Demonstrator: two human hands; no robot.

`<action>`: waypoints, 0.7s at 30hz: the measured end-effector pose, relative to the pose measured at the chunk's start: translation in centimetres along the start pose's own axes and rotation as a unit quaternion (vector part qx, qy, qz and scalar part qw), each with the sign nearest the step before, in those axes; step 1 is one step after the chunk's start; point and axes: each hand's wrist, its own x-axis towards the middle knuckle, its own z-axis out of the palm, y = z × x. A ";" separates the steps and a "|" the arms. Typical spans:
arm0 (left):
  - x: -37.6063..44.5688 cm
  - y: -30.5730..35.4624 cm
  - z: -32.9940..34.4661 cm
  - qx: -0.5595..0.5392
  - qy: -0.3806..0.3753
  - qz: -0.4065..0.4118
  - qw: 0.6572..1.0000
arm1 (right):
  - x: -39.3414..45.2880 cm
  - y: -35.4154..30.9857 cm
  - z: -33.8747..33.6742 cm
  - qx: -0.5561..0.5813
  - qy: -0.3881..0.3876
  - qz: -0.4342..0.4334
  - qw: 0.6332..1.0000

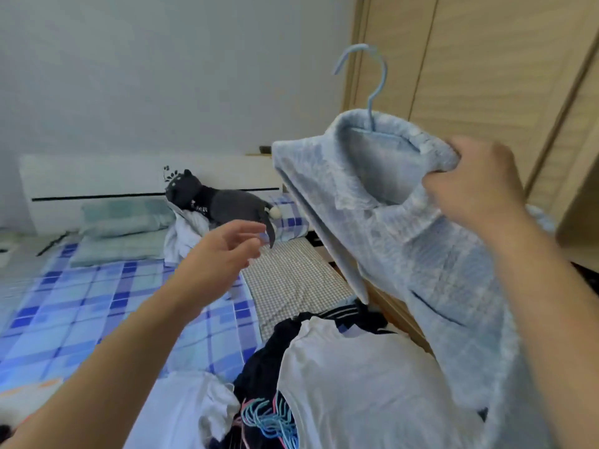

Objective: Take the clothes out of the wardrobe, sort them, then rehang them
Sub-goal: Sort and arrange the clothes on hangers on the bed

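A fluffy light-blue shirt (418, 241) hangs on a blue hanger (372, 79), held up over the bed's right side. My right hand (476, 186) grips the shirt's collar at the right shoulder. My left hand (227, 251) reaches forward over the bed, fingers loosely spread, holding nothing and a short way left of the shirt. Below lie a white T-shirt (366, 384), dark clothes (275, 348) and a bunch of blue and pink hangers (269, 419). The closed wooden wardrobe (479, 69) stands at the right.
The bed (81, 312) has a blue checked sheet. On it are pale green pillows (120, 231), a grey plush cat (223, 202), a grey checked cloth (291, 280) and white garments (181, 413) at the near edge. A white headboard (97, 179) stands against the wall.
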 end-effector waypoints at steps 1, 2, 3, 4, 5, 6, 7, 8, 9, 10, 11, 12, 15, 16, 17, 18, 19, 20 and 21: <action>0.1 1.2 -0.8 0.009 0.034 0.033 0.999 | 0.3 -1.7 -0.2 0.038 -0.005 -0.019 0.999; 0.1 2.1 -1.4 0.018 0.076 0.059 0.995 | 0.4 -3.2 -0.3 0.071 -0.014 -0.030 0.997; -0.1 3.1 -2.4 0.043 0.134 0.082 0.987 | 0.4 -4.8 -0.2 0.107 -0.027 -0.040 0.993; -0.3 3.9 -3.5 0.082 0.199 0.108 0.971 | 0.2 -6.1 -0.1 0.139 -0.040 -0.048 0.988; -0.4 4.7 -4.9 0.133 0.264 0.140 0.945 | 0.0 -7.5 0.1 0.168 -0.052 -0.059 0.983; -0.6 5.5 -6.5 0.192 0.317 0.175 0.912 | -0.2 -8.9 0.3 0.195 -0.062 -0.072 0.976; -0.7 6.3 -8.3 0.256 0.356 0.207 0.874 | -0.4 -10.2 0.4 0.219 -0.070 -0.086 0.970; -1.0 6.9 -10.6 0.328 0.380 0.229 0.834 | -0.6 -11.8 0.8 0.245 -0.081 -0.101 0.961; -1.1 7.3 -12.7 0.389 0.385 0.247 0.800 | -0.7 -13.1 1.1 0.270 -0.092 -0.112 0.952; -1.5 7.8 -15.3 0.436 0.386 0.257 0.771 | -0.8 -14.7 1.6 0.298 -0.105 -0.124 0.941; -2.1 8.2 -17.7 0.462 0.391 0.261 0.752 | -0.9 -16.3 2.1 0.327 -0.118 -0.135 0.928; -2.8 8.6 -19.8 0.472 0.403 0.260 0.740 | -1.1 -17.8 2.7 0.349 -0.132 -0.149 0.916; -6.2 9.4 -26.6 0.499 0.438 0.224 0.714 | -2.3 -22.9 4.9 0.391 -0.202 -0.214 0.872; -7.4 9.3 -28.6 0.508 0.441 0.199 0.713 | -3.0 -24.3 5.6 0.380 -0.244 -0.238 0.860; -8.6 9.0 -30.4 0.517 0.442 0.174 0.711 | -3.6 -25.4 6.4 0.348 -0.293 -0.265 0.850; -10.2 8.4 -32.2 0.535 0.444 0.146 0.703 | -4.7 -26.9 7.5 0.294 -0.336 -0.298 0.844; -11.5 7.6 -33.7 0.552 0.447 0.118 0.693 | -5.7 -28.1 8.5 0.236 -0.364 -0.327 0.840; -13.2 6.7 -35.4 0.568 0.451 0.094 0.682 | -6.9 -29.5 9.6 0.205 -0.385 -0.347 0.830; -14.6 5.8 -36.9 0.578 0.451 0.078 0.676 | -8.2 -30.8 10.7 0.218 -0.402 -0.350 0.818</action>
